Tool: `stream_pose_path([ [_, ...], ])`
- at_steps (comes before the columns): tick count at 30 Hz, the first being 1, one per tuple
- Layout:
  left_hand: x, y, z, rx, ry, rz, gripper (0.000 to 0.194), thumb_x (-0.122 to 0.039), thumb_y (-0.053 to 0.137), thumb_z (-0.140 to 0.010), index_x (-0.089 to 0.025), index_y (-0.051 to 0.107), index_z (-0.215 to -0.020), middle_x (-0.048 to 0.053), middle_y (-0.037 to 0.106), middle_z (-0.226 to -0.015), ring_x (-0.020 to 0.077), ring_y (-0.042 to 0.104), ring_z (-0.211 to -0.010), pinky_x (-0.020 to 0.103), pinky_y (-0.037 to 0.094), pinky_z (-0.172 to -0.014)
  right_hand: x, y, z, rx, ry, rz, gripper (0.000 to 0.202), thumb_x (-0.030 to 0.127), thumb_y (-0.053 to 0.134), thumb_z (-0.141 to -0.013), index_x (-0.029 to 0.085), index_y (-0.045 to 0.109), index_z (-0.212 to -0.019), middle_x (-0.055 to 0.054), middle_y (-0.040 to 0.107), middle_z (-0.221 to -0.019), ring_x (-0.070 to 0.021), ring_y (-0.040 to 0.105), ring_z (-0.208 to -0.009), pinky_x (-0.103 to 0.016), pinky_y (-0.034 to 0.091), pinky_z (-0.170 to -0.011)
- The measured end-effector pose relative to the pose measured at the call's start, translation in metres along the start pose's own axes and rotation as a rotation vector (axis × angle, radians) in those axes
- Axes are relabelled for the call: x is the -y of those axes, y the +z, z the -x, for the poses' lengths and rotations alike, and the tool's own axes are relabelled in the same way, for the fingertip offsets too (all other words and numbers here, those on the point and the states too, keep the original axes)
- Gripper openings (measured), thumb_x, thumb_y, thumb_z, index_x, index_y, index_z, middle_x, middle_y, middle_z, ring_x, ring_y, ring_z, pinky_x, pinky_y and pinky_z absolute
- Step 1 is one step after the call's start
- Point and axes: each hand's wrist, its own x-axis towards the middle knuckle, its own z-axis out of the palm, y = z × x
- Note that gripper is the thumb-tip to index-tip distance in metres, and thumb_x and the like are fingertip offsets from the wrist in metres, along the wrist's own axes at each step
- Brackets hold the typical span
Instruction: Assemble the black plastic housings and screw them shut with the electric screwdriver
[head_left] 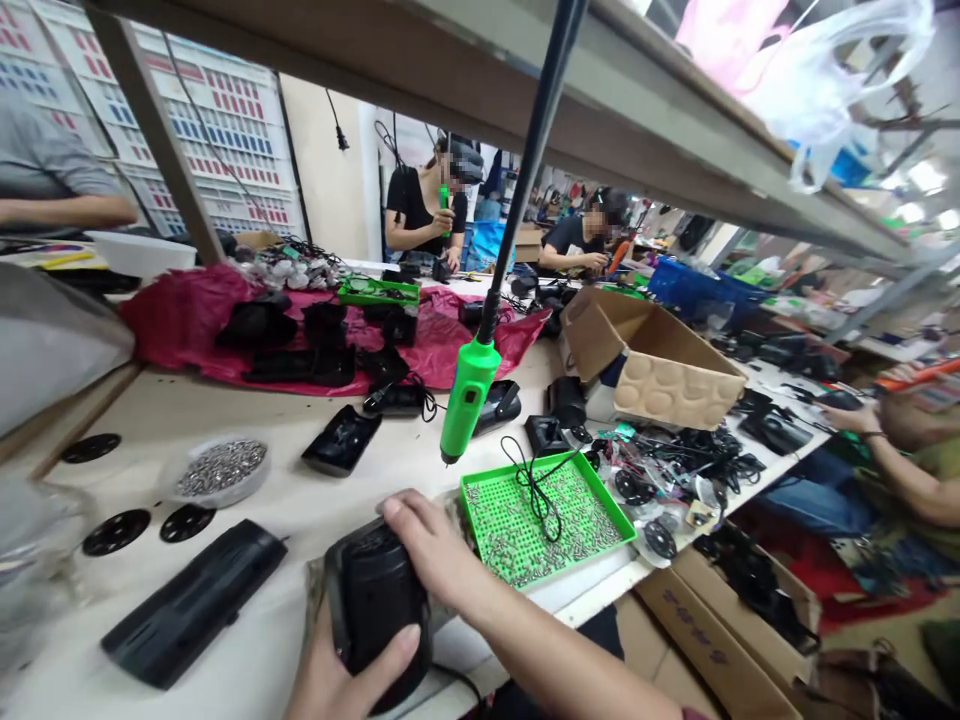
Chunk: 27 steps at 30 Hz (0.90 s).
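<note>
My left hand is closed around the near end of a black plastic housing, its thumb across the face. My right hand grips the far right edge of the same housing, fingers bent over the top. A black cord runs from below it toward the table's edge. Above hangs a green electric screwdriver, bit pointing down and touching nothing. To the right lies a green tray of small screws, with a thin black cable over it. A long black plastic cover rests at the left.
A clear bowl of screws and several black discs stand at left. Black parts lie on a red plastic sheet behind. A cardboard box sits back right, near tangled wires. A shelf beam crosses overhead. Other people work nearby.
</note>
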Motion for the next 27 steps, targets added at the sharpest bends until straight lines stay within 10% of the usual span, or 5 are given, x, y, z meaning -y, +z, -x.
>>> stream_pose_path([
  [5,-0.014,-0.006,0.004,-0.055,-0.267,0.396,0.079,-0.053,0.084,-0.050,-0.023,0.060,-0.120,0.008,0.072,-0.109,0.0391,0.058,-0.118,0.052,0.042,-0.104,0.027,-0.046,0.008,-0.404,-0.628,0.236,0.036,0.042,0.061,-0.088,0.032,0.057,-0.122,-0.007,0.054,-0.125,-0.0258,0.047,-0.124,-0.044,0.033,-0.108],
  [8,-0.016,-0.006,0.001,-0.065,-0.348,0.587,0.082,-0.047,0.088,-0.047,-0.022,0.061,-0.121,0.007,0.075,-0.104,0.0383,0.061,-0.114,0.050,0.050,-0.097,0.046,-0.060,-0.014,-0.293,-0.534,0.089,0.058,0.065,0.045,-0.090,0.030,0.044,-0.136,-0.010,0.051,-0.134,-0.0258,0.047,-0.126,-0.043,0.035,-0.106],
  [12,-0.004,-0.005,-0.008,-0.054,-0.384,0.736,0.080,-0.041,0.089,-0.048,-0.020,0.062,-0.121,0.005,0.076,-0.096,0.0365,0.059,-0.117,0.047,0.052,-0.095,0.063,-0.047,-0.045,-0.077,-0.395,-0.078,0.065,0.077,0.036,-0.085,0.023,0.058,-0.114,-0.006,0.063,-0.092,-0.0212,0.059,-0.084,-0.036,0.047,-0.078],
  [21,0.009,-0.004,-0.007,-0.080,-0.414,0.811,0.075,-0.041,0.086,-0.054,-0.020,0.063,-0.121,0.005,0.076,-0.096,0.0349,0.061,-0.115,0.046,0.053,-0.094,0.039,-0.048,-0.025,-0.027,-0.446,-0.077,0.052,0.063,0.060,-0.082,0.026,0.056,-0.117,-0.004,0.061,-0.096,-0.0216,0.057,-0.092,-0.036,0.044,-0.083],
  [27,-0.011,0.011,-0.003,-0.103,-0.318,0.667,0.081,-0.040,0.086,-0.054,-0.019,0.058,-0.127,0.005,0.075,-0.100,0.0336,0.065,-0.106,0.043,0.056,-0.087,0.043,-0.029,-0.014,-0.101,-0.522,-0.482,0.043,0.061,0.063,-0.078,0.026,0.059,-0.103,0.005,0.052,-0.064,-0.0124,0.047,-0.050,-0.029,0.044,-0.053],
])
